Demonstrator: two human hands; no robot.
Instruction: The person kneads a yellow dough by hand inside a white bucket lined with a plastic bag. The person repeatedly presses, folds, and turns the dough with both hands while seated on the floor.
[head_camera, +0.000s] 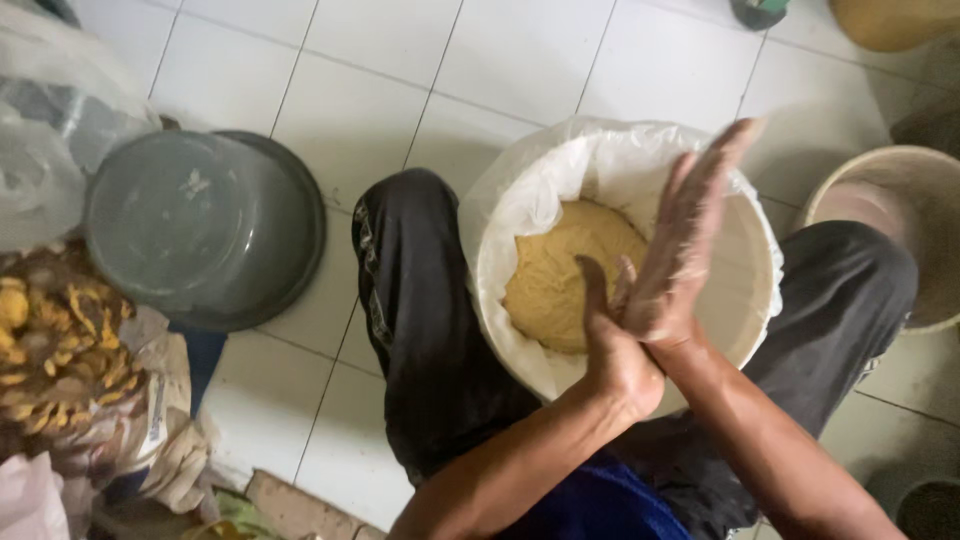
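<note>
The person is wearing dark grey trousers (420, 330) with pale markings near ten o'clock, apparently a blue shirt (600, 505); forearms are showing bare.

hands (650, 300) pressed together, over dough bucket (750, 270)

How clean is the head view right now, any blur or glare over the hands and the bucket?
Head view: the right hand is smeared by motion blur, fingers soft; the left hand is sharper. Light is soft and even, with no hard glare on the white lined bucket. The grey basin shows faint sheen.
</note>
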